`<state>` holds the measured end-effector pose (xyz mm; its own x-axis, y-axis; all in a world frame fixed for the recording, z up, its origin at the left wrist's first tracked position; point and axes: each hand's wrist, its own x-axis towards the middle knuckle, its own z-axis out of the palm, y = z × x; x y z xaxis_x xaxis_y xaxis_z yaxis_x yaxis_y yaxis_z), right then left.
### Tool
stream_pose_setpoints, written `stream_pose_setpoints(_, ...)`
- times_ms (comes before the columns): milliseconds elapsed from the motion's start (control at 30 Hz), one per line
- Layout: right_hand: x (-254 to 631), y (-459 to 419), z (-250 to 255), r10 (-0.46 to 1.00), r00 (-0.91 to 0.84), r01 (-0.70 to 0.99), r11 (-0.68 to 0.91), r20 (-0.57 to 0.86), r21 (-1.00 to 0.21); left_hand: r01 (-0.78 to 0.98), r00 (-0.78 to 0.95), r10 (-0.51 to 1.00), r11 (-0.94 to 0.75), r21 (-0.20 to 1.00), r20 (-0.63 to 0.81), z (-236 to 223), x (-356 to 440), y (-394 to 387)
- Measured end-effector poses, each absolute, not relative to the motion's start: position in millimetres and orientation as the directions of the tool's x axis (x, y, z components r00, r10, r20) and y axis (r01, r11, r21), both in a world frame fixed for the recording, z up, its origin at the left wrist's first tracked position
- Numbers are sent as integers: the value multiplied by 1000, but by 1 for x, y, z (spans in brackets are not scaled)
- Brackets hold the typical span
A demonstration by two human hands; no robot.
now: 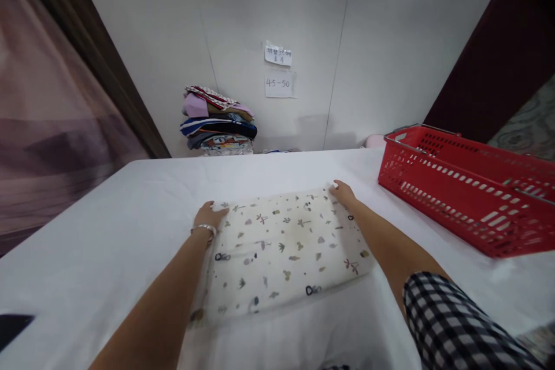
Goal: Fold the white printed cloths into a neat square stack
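Note:
A cream printed cloth point(286, 243) with small leaf, plant and mushroom-like motifs lies in front of me as a flat, folded rectangle. My left hand point(210, 217), wearing a silver bracelet point(206, 228), grips its far left corner, thumb on top and the other fingers at the edge. At the far right corner my right hand point(344, 192) holds the border, its fingers partly hidden. The near edge of the cloth rests toward me, slightly slanted. A black-and-white checked sleeve point(451, 318) covers my right upper arm.
A white-covered table point(108, 243) bears everything. The red perforated basket point(446, 185) with metal handles stands at right. A stack of folded clothes point(219, 121) rises by the back wall, left of two paper notes point(280, 84). A dark flat object point(13, 326) lies at lower left.

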<state>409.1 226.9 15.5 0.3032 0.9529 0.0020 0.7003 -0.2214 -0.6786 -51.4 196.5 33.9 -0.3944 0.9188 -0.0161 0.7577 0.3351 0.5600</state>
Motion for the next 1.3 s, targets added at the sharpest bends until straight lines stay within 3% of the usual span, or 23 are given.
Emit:
stream_pose_setpoints(133,401,213,25,973,222,846,-159,65,-510,775,-381,923,343,531,-41,44,-53,184)
stream_pose_setpoints(267,380,185,24,975,-76,967,124,209,-224,947,-109,981,54,316,160,42,-39,144)
stream_pose_setpoints(333,371,170,17,967,-211,958,233,140,-165,975,75,984,-107,193,164,32,-29,121)
stream_pose_setpoints(433,364,158,10,962,-273,954,272,9,-130,978,164,986,-164,130,16,20,-18,98)
stream_pose_setpoints(567,360,148,16,972,-236,968,235,-3,-90,975,155,982,-136,174,-104,29,-17,90)
stream_pose_setpoints(733,366,105,11,935,-341,934,349,102,-80,954,89,996,-87,287,5,38,-33,52)
stream_pose_setpoints(833,376,80,0,927,-366,921,374,86,-112,929,61,998,-69,363,35,30,-42,20)
stream_pose_setpoints(933,377,67,1,940,-332,927,341,85,-153,853,-104,991,45,519,86,29,-45,-2)
stream_pose_setpoints(1033,363,53,11,927,-350,908,372,138,-193,741,-314,949,239,628,9,36,-41,-15)
stream_pose_setpoints(1300,309,10,12,832,-554,806,544,28,-233,824,-316,945,316,471,-81,35,-26,-24)
